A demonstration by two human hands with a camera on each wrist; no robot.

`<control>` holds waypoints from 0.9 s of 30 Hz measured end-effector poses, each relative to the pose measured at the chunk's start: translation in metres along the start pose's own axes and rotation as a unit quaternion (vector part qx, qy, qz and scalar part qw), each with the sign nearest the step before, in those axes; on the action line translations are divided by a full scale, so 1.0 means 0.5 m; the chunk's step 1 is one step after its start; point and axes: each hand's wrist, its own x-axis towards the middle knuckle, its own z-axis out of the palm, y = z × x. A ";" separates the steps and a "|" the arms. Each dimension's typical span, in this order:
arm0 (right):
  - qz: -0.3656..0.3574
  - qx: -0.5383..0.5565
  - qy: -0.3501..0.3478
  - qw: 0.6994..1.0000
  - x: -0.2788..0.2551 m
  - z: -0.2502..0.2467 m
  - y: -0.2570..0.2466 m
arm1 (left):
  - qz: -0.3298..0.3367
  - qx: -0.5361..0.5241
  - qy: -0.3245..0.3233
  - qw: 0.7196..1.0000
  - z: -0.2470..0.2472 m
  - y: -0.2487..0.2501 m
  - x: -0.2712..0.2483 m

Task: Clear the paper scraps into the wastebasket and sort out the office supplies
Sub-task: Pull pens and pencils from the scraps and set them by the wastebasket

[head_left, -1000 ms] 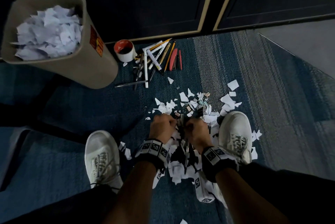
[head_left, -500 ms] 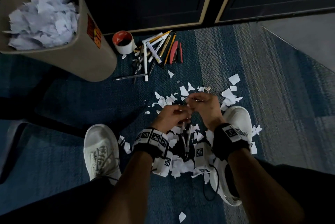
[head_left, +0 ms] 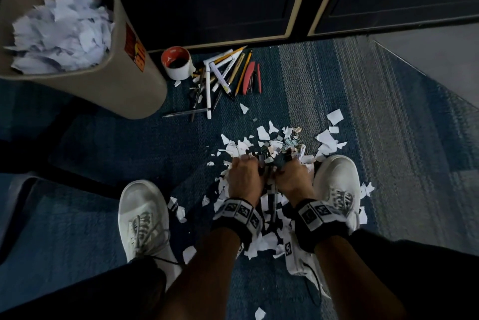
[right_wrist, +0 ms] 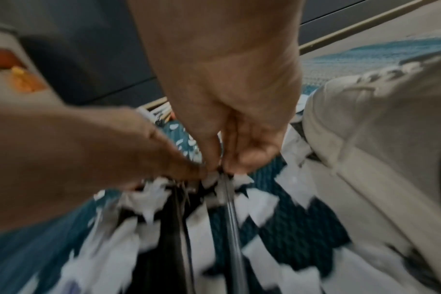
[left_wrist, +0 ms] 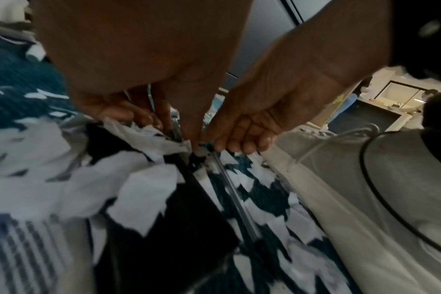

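Torn white paper scraps [head_left: 261, 135] lie in a heap on the blue carpet between my shoes. Both hands are down in the heap, side by side and nearly touching. My left hand [head_left: 246, 164] grips a few dark pens [right_wrist: 176, 208] with scraps caught against its fingers [left_wrist: 129, 113]. With curled fingers my right hand [head_left: 287, 166] pinches the top of a clear pen [left_wrist: 229, 179] that runs back toward me. The tan wastebasket [head_left: 124, 81] stands at the far left, filled with scraps [head_left: 62, 31].
A roll of tape [head_left: 177, 63], a spread of pens and pencils [head_left: 223, 73] and a red stapler [head_left: 250, 77] lie by the dark cabinet base. Small binder clips [head_left: 290, 143] sit among the far scraps. White shoes [head_left: 142, 210] [head_left: 337, 179] flank the heap.
Half a second ago my right hand was stretched forward over the far scraps. It has come back beside the left hand, and both now sit low in the heap.
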 end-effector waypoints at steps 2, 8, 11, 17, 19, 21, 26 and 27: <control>-0.003 -0.011 0.006 1.000 -0.016 0.017 0.006 | -0.002 0.028 0.010 1.000 0.014 0.005 -0.010; 0.021 0.024 -0.014 0.999 -0.033 0.027 0.004 | -0.008 0.010 0.012 1.000 0.012 0.021 -0.006; 0.020 0.060 -0.032 0.997 -0.020 -0.002 -0.007 | -0.077 -0.137 0.012 0.987 -0.007 0.011 0.013; 0.052 0.195 -0.016 0.979 0.036 -0.042 -0.040 | -0.051 -0.184 0.002 0.982 -0.045 0.003 0.041; 0.039 0.174 -0.005 0.984 0.040 -0.044 -0.043 | -0.040 -0.153 -0.029 0.987 -0.047 0.018 0.049; 0.042 0.131 0.006 0.990 0.029 -0.044 -0.043 | -0.046 -0.102 -0.053 0.992 -0.046 0.035 0.050; 0.064 0.125 0.007 0.990 0.006 -0.013 -0.028 | -0.086 -0.053 -0.072 0.992 -0.037 0.056 0.042; 0.057 0.122 0.017 0.991 0.009 -0.007 -0.027 | -0.088 -0.054 -0.071 0.992 -0.038 0.059 0.043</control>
